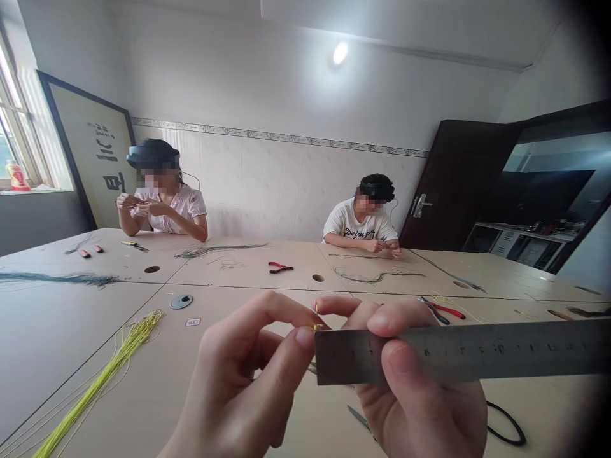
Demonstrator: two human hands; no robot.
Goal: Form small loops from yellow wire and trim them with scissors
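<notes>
My right hand point(424, 407) grips a steel ruler point(525, 350) between thumb and fingers, its marked face toward me and its far end running off to the right. Close against the ruler's left end, my left hand point(243, 381) pinches a short yellow cord point(316, 326) between thumb and forefinger. A thin loop of that cord sticks up above the fingertips; the rest is hidden by them. Behind my right hand lie scissors, partly covered, with a blade tip point(359, 417) and a black handle loop point(506, 423) showing.
A bundle of yellow-green cords point(107, 375) lies at left on the table point(157, 407). Pliers with red and dark handles point(442, 310) sit beyond my right hand, red-handled pliers point(280, 268) farther back. Two people work across the table among dark cords point(219, 249).
</notes>
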